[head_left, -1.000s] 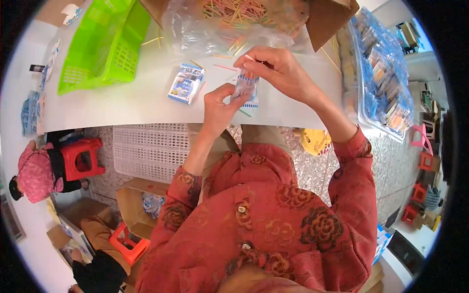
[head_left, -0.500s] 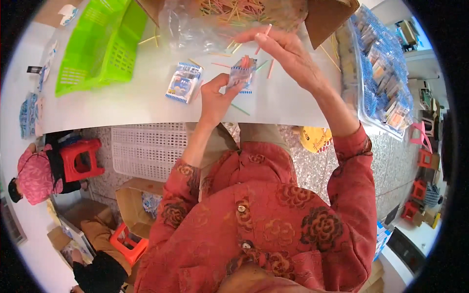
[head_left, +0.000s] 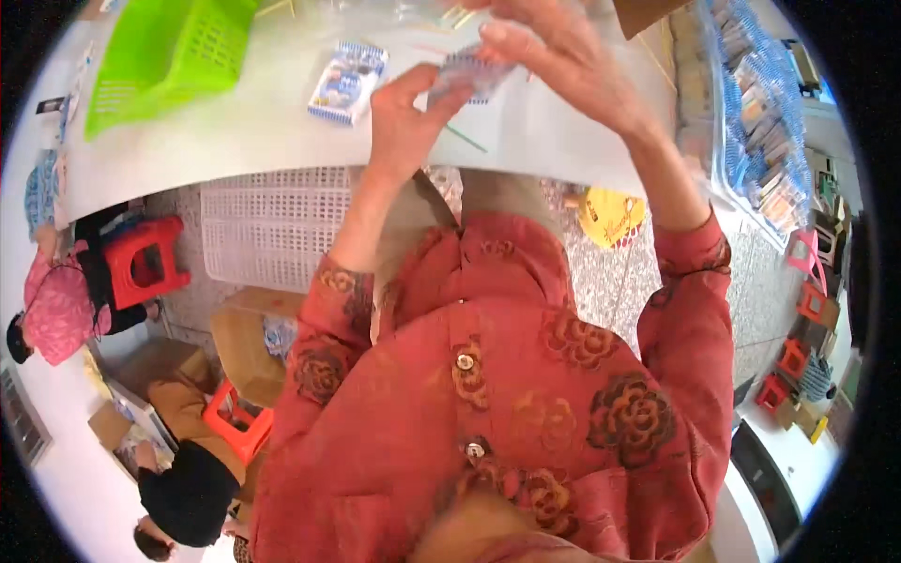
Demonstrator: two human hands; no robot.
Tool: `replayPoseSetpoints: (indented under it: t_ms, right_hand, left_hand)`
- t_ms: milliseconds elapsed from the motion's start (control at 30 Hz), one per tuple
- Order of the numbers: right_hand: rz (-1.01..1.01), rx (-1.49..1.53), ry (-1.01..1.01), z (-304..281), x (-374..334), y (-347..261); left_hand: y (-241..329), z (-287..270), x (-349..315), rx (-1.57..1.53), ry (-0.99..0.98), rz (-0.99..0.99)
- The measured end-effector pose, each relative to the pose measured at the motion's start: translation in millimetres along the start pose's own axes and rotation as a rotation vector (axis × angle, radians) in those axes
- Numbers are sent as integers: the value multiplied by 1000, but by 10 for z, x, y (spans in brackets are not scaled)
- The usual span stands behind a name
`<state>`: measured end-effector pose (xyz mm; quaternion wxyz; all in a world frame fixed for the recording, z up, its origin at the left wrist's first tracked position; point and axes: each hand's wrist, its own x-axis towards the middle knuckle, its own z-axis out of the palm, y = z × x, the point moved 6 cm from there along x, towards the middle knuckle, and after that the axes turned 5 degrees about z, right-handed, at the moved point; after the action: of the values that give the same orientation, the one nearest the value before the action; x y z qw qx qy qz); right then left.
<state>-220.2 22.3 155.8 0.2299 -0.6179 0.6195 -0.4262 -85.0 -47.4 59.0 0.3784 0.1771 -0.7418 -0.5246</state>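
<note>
My left hand is closed on a small clear plastic packet with blue striped edges, held just above the white table. My right hand reaches over from the right, its thumb and fingers at the upper end of that packet. Motion smears those fingers, and whether anything is between them does not show. Left of my left hand lies a blue-and-white packet. A thin green stick rests on the table below the held packet.
A bright green plastic basket stands at the left. Along the right edge is a clear bin heaped with blue-edged packets. Under the table sits a white slatted crate. Two people and red stools are at the lower left.
The whole view has shifted, so the table sits higher and the stick pile has left the picture. My right hand, which held a pink stick, has come closer to the packet in my left hand.
</note>
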Motion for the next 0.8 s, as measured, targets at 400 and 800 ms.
replayPoseSetpoints:
  t_ms: [400,800]
  right_hand:
    - [91,175,-81,58,-68,-171]
    - [262,68,28,161,-280,277]
  left_hand:
    - [262,22,-3,-424,94,-151]
    - [195,0,-76,-220,45,-171]
